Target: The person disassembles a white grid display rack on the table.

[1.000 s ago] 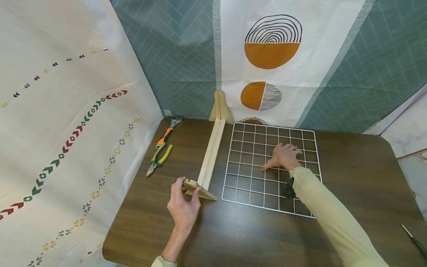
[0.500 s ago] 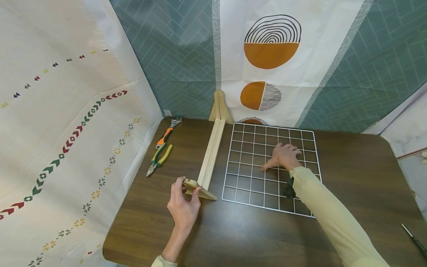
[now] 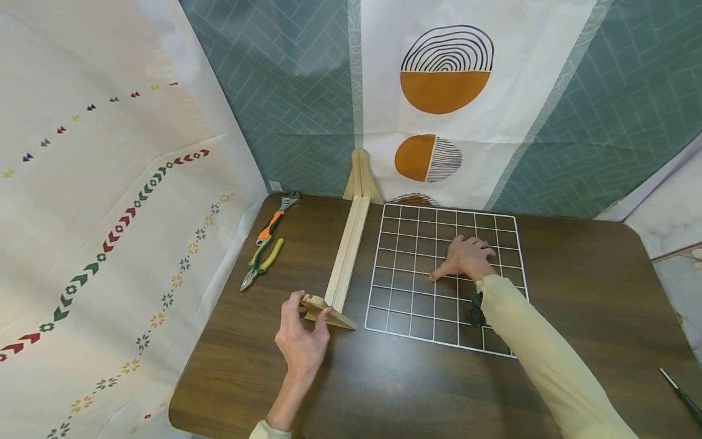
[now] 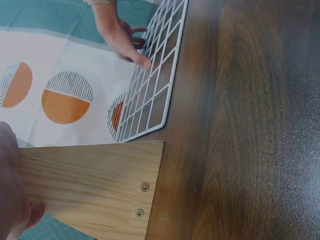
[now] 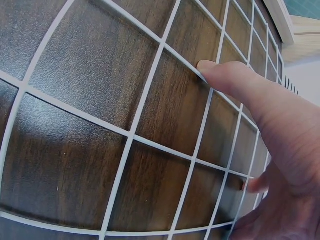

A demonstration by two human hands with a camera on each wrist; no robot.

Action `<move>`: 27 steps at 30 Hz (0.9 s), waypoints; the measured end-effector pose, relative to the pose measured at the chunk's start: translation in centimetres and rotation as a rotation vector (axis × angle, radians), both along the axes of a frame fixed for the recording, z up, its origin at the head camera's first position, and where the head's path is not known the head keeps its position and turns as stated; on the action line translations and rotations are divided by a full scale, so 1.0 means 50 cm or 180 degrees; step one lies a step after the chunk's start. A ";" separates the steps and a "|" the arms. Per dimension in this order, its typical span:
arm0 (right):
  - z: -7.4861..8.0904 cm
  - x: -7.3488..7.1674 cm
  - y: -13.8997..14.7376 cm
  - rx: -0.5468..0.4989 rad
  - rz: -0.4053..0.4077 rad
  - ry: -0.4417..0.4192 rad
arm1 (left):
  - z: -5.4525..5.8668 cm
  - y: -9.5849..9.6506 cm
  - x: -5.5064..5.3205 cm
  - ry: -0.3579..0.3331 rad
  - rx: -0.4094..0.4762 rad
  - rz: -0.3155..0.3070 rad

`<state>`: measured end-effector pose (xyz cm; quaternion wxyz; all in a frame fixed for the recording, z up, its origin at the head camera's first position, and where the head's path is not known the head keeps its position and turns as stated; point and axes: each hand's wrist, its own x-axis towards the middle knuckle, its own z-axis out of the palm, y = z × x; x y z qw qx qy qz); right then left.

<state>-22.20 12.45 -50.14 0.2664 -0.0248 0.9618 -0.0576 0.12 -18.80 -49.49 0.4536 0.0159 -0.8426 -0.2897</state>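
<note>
My left hand [image 3: 303, 341] grips the top of an upright wooden end board [image 3: 339, 317], thumb on the near face and fingers over the other side. This board stands at the near end of a long wooden rail [image 3: 348, 253]; a second end piece [image 3: 360, 174] rises at the far end. Two screw heads [image 4: 144, 187] show on the board in the left wrist view. Right of the rail, a white wire grid panel [image 3: 414, 270] lies on the table. On it rests my right hand [image 3: 466, 256], fingers spread, its thumb [image 5: 227, 75] touching a wire in the right wrist view.
Left of the rail lie an adjustable wrench [image 3: 270, 227] with an orange handle and green-yellow pliers [image 3: 254, 269]. A thin dark-handled tool [image 3: 685, 399] lies at the right edge of the brown table [image 3: 384, 390]. Patterned cloth [image 3: 312, 134] hangs behind the table.
</note>
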 end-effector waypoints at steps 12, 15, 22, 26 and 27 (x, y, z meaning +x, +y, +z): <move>-0.013 0.003 0.015 -0.0174 -0.0049 0.0081 | 0.000 0.002 -0.011 0.0014 -0.0016 0.0010; -0.018 0.005 0.023 -0.0248 -0.0044 0.0107 | 0.000 0.001 -0.013 0.0012 -0.0035 0.0016; -0.024 0.014 0.049 -0.0490 0.0022 0.0429 | -0.002 -0.008 -0.008 -0.0021 -0.0093 0.0020; -0.009 0.028 0.072 -0.0693 0.0028 0.0618 | 0.000 -0.017 0.003 -0.0070 -0.0039 -0.0038; -0.004 0.033 0.079 -0.0738 0.0030 0.0647 | 0.001 -0.021 0.006 -0.0080 -0.0010 -0.0063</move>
